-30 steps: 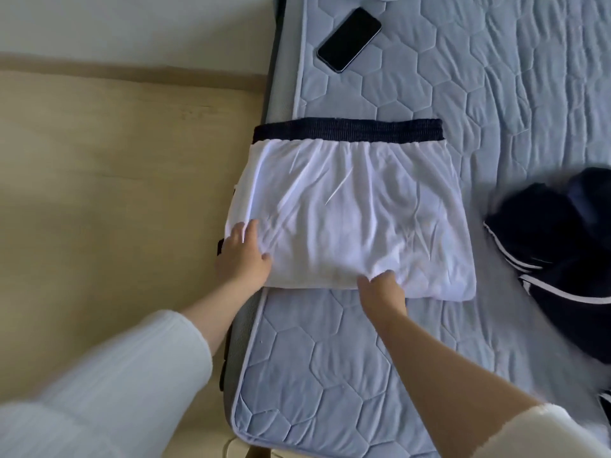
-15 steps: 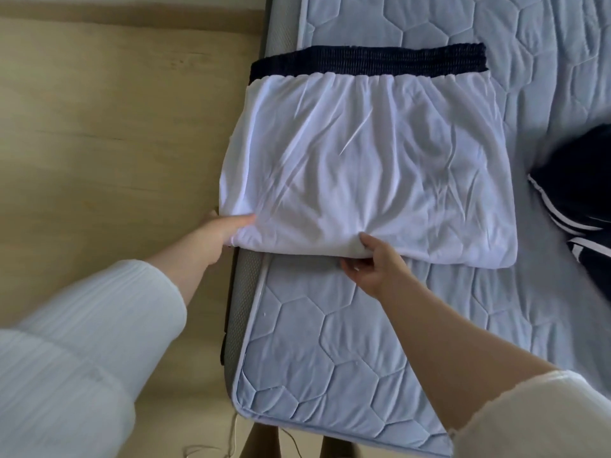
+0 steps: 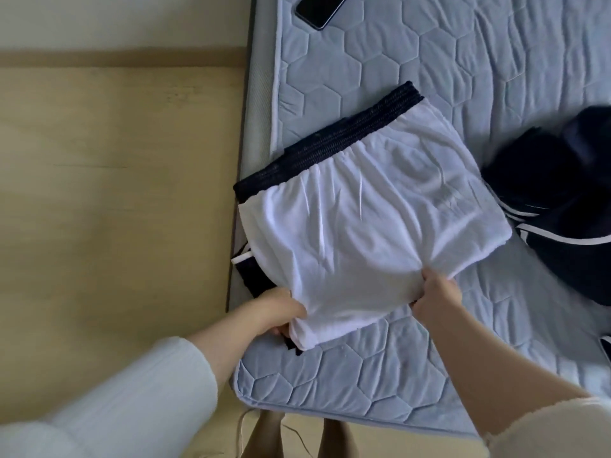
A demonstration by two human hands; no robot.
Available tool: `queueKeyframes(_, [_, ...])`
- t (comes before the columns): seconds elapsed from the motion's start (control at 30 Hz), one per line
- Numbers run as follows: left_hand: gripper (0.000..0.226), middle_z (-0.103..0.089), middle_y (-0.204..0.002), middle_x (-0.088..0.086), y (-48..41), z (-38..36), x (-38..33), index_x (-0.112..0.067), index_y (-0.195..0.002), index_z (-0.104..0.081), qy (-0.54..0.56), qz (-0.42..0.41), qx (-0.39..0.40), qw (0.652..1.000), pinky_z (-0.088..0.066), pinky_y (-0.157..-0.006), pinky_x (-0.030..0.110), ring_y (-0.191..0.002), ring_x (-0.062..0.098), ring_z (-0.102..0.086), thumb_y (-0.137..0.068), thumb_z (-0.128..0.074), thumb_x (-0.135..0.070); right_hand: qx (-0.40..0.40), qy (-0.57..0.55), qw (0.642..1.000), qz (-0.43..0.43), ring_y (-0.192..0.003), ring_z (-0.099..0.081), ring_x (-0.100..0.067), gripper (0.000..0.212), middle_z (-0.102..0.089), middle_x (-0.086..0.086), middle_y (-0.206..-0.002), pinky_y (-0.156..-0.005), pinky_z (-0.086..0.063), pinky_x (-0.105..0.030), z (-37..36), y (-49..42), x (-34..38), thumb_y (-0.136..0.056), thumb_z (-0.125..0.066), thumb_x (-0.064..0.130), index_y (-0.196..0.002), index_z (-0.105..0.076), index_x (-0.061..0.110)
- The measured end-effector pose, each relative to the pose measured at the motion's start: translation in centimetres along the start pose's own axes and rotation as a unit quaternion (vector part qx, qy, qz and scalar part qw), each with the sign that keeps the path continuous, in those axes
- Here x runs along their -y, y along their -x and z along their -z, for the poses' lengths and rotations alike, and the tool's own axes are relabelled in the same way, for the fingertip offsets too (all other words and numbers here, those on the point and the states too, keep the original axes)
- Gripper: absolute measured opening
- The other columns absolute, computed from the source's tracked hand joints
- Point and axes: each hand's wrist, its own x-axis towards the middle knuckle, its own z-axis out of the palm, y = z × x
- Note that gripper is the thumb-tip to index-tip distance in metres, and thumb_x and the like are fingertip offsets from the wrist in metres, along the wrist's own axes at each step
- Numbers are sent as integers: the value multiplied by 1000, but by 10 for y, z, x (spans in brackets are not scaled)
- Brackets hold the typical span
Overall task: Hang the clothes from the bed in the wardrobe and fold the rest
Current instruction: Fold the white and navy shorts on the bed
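The left hand (image 3: pixel 281 309) has its fingers closed around the near left corner of the folded white garment (image 3: pixel 367 226), thumb on top, the remaining fingers tucked beneath the cloth. The right hand (image 3: pixel 436 297) pinches the near edge of the same garment, thumb over the white fabric and fingers curled under it. Both grips lift that near edge slightly off the quilt.

The garment is white with a dark navy elastic waistband (image 3: pixel 330 150) along its far side, and it lies skewed, the waistband running from 9 o'clock up toward 1 o'clock. A strip of dark fabric with white trim peeks out beneath it at its left side. It rests on the pale blue quilted mattress cover (image 3: pixel 347 368), at the left edge of the bed (image 3: pixel 256 133), near the bed's near corner.

At 3 o'clock of the garment, just beside it, lies a heap of dark navy clothing with white stripes (image 3: pixel 562 209). At 12 o'clock, well apart, a black phone (image 3: pixel 319 9) lies on the quilt. Wooden floor (image 3: pixel 115 193) fills the left.
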Motion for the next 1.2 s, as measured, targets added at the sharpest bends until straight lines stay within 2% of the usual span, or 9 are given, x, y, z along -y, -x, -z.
queueKeyframes(0.13, [19, -58, -79, -2, 10, -67, -6, -15, -111, -50, 53, 31, 137, 989, -40, -50, 17, -62, 6, -56, -99, -38, -24, -20, -35, 999, 7, -62, -36, -13, 27, -45, -6, -77, -63, -43, -15, 37, -23, 12, -91, -48, 1, -117, -54, 3])
queueKeyframes(0.27, [40, -64, -112, 2, 12, -84, -16, -14, -124, -47, 51, 54, 186, 980, -45, -61, 20, -78, 8, -62, -97, -38, -43, -75, 2, 997, 10, -60, -41, -15, 17, -47, -1, -76, -68, -41, -27, 58, -44, 18, -87, -54, 6, -98, -55, 18])
queueKeyframes(0.37, [47, -62, -114, 3, 5, -72, -23, -15, -119, -52, 192, 100, 94, 972, -44, -78, 31, -82, 13, -61, -90, -50, -52, -35, 12, 999, 9, -58, -43, -17, 7, -47, -3, -70, -59, -40, -28, 66, -51, 10, -88, -52, 6, -89, -55, 13])
queueKeyframes(0.53, [21, -60, -84, 6, -5, -77, -16, -10, -107, -51, 345, 140, -80, 925, -40, -78, 33, -68, 16, -58, -88, -54, -2, 9, 4, 998, -63, -58, -50, -20, 13, -53, -8, -73, -54, -41, -27, 70, -48, -11, -86, -61, 18, -82, -51, 11])
queueKeyframes(0.63, [15, -62, -81, 9, -8, -83, -6, -6, -100, -55, 277, 165, -131, 937, -44, -66, 30, -63, 19, -56, -90, -45, 0, 31, 0, 996, -87, -58, -55, -19, 17, -58, -6, -72, -47, -45, -22, 73, -45, -18, -85, -65, 20, -76, -53, 13])
queueKeyframes(0.73, [32, -63, -108, 16, -13, -78, 2, -1, -117, -53, 144, 146, -201, 958, -50, -73, 33, -89, 28, -61, -86, -54, -9, 51, 15, 992, -111, -56, -53, -18, 14, -59, -5, -72, -47, -42, -21, 76, -44, -18, -84, -66, 19, -78, -55, 13])
queueKeyframes(0.97, [47, -49, -121, 16, -12, -24, -49, -6, -117, -46, 66, -83, -467, 878, -46, -89, 48, -106, 36, -51, -78, -64, -25, 61, 8, 990, -127, -58, -53, -19, 20, -56, -6, -71, -49, -42, -25, 73, -46, -12, -82, -69, 16, -76, -51, 10])
queueKeyframes(1.1, [87, -21, -151, 7, -38, 19, -105, -19, -145, -17, -112, -163, -400, 895, -30, -108, 46, -134, 28, -29, -79, -60, -56, 70, 6, 989, -128, -62, -56, -19, 18, -57, -7, -75, -49, -43, -25, 71, -57, -15, -85, -67, 14, -87, -51, 6])
queueKeyframes(1.2, [104, 0, -157, 0, -60, 47, -135, -23, -148, 3, -89, -159, -297, 937, -22, -113, 45, -142, 26, -15, -76, -61, -62, 68, 15, 989, -128, -62, -55, -20, 18, -57, -9, -76, -53, -44, -28, 69, -72, -18, -88, -63, 13, -101, -52, 7])
